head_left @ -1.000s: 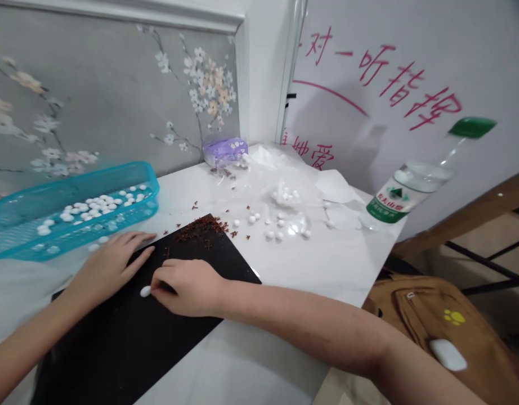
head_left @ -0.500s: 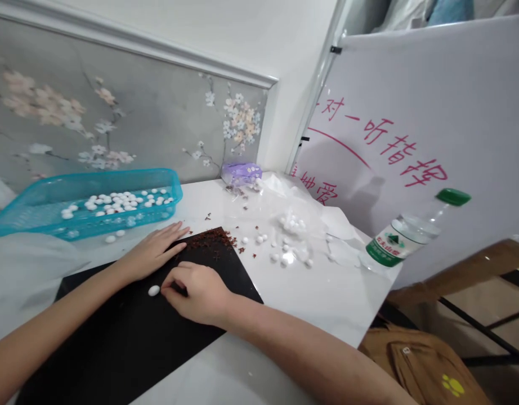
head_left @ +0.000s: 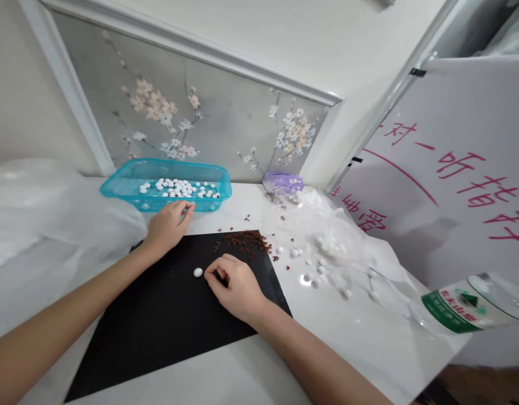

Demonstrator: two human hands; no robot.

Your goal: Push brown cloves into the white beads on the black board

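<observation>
- The black board [head_left: 158,320] is leaving room for a hand across its lower left, between the two forearms.
- The right hand [head_left: 233,288] is taking up the board's right side.
- The teal plastic basket [head_left: 124,185] is standing in the way at upper left, with the left hand [head_left: 169,228] just at its front rim.
- A crumpled plastic bag [head_left: 327,225] is obstructing the bench [head_left: 226,377] right of the board.
- A water bottle [head_left: 466,304] is blocking the lower right.
- The bench is offering passage along the bottom edge, below the board.

A board [head_left: 158,320] lies on the worktop [head_left: 226,377], behind it a basket [head_left: 166,185] holding pellets [head_left: 179,188]. One pellet [head_left: 197,272] sits on the board, with crumbs [head_left: 245,241] at its far corner. A plastic bag [head_left: 335,242] and a bottle [head_left: 466,304] lie to the right.
</observation>
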